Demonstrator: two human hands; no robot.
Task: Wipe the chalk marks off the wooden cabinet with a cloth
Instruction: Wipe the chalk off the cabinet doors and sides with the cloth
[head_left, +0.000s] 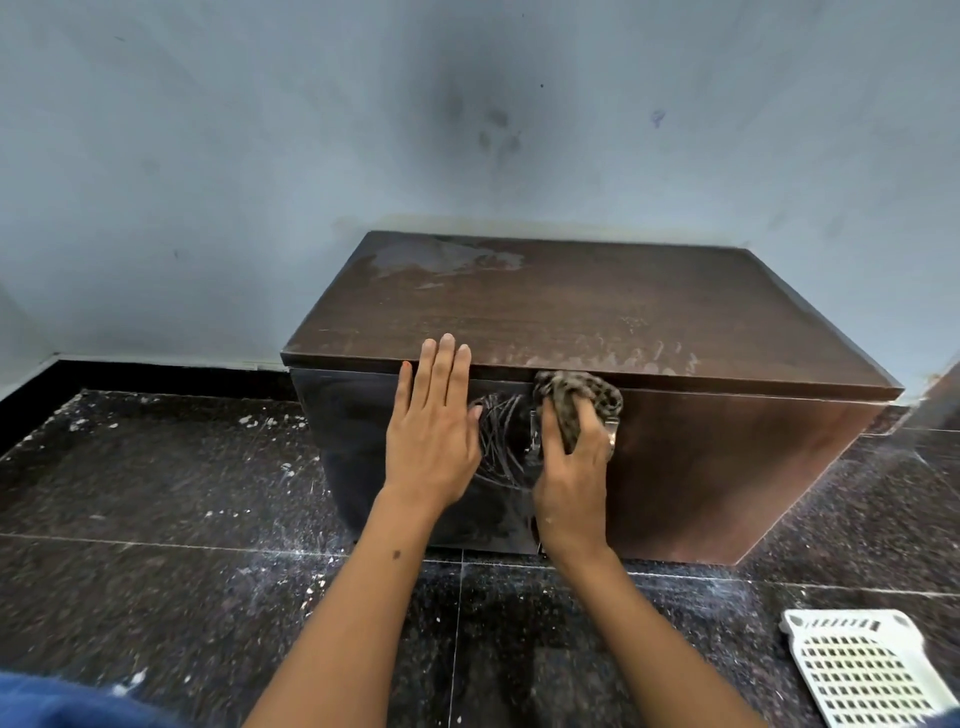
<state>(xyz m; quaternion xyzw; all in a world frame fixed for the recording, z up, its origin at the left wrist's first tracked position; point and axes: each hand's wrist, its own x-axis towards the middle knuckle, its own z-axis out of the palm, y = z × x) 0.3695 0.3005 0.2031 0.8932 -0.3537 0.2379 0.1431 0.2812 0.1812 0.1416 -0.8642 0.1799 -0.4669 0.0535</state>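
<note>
A: What is seen nearest the camera?

B: A strip of blue fabric (62, 701) is seen at the lower left edge, and a white perforated plastic basket (867, 670) is laid on the dark speckled floor tiles (156, 519) at the lower right. Whether anything is held in the basket cannot be told; only part of it is shown.

A: And the hands?

B: The left hand (431, 441) is laid flat against the front of the wooden cabinet (727, 457), its fingers straight and close together, the tips reaching over the top edge. The right hand (571, 467) is curled round a bunched, patterned cloth (576, 400), which is pressed to the cabinet front just below the lid edge.

A: Where are the chalk marks?

B: A tangle of scribbled chalk lines (501, 441) is seen on the front, between the two hands. A metal fitting (534, 431) is partly covered by the right hand and cloth.

A: Farther back?

B: Pale dusty smears (447, 260) are spread over the cabinet top. Behind it a pale blue wall (208, 156) is marked with a dark smudge (483, 130).
</note>
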